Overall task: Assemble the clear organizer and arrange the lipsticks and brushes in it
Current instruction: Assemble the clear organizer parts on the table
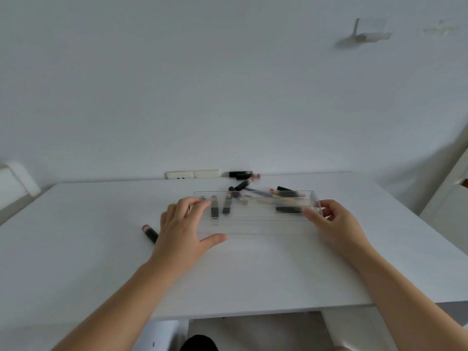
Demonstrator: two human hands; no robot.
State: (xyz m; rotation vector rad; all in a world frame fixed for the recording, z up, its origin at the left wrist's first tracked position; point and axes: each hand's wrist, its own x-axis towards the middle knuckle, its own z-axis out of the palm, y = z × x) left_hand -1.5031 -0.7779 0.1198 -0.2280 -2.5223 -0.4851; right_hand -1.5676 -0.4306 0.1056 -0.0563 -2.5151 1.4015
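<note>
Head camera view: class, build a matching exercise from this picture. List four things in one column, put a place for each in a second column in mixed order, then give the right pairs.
Things
1. left hand
2. right hand
3. lone lipstick
4. wall socket

Places
A. on the white table, just left of the left hand
B. at the right end of the clear organizer
C. on the wall behind the table's far edge
D. at the left end of the clear organizer

Pairs: 1-D, 2-B, 3-A, 4-C
</note>
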